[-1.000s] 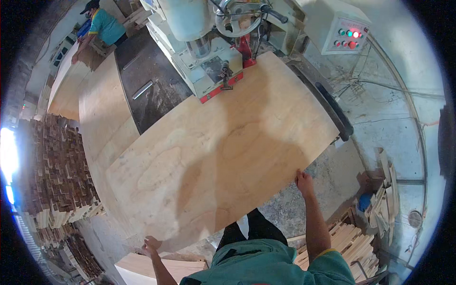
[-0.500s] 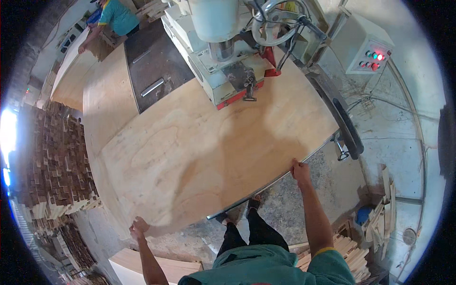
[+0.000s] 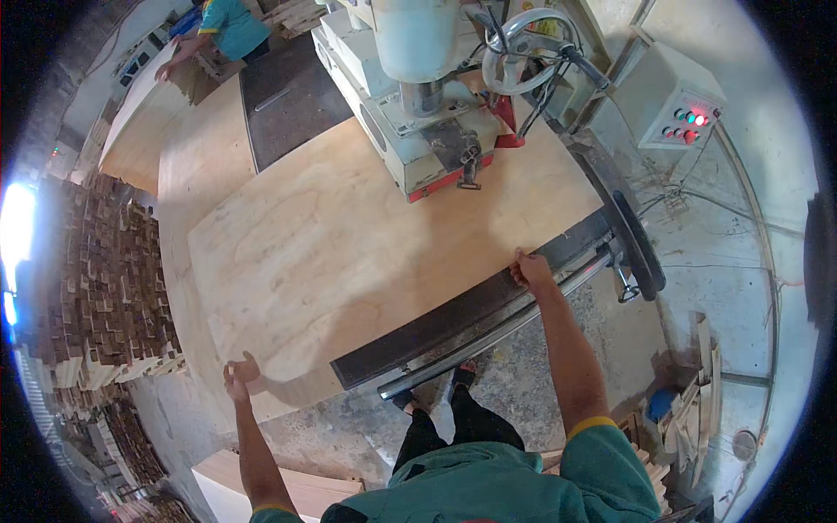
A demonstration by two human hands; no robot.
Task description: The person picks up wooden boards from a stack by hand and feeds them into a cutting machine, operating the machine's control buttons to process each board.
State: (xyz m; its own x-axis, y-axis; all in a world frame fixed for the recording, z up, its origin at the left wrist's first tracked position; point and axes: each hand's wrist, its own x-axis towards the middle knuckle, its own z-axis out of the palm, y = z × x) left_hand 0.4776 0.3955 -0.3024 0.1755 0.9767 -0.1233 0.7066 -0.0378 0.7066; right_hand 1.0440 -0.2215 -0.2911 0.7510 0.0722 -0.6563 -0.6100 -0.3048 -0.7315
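Observation:
A large plywood sheet (image 3: 331,244) lies across the dark machine table (image 3: 418,336), running under the machine's head. My right hand (image 3: 530,272) is closed on the sheet's near edge, right of the middle. At the sheet's near left corner, my left hand (image 3: 235,382) has its fingers bent around the edge; its fingertips are small and partly hidden. A pale machine head with a red lower edge (image 3: 423,157) stands over the sheet's far side. The metal rail (image 3: 497,336) runs along the table's front, between my body and the sheet.
A control box (image 3: 667,100) with lit buttons stands at the far right. Stacked wood blocks (image 3: 100,270) rise on the left. Another person (image 3: 231,30) handles a board at far left. Pale boards (image 3: 261,488) and wood offcuts (image 3: 693,418) lie near me.
The plywood sheet has slid away from me under the machine head, baring a dark strip of table along the front. Both my hands have moved forward with it.

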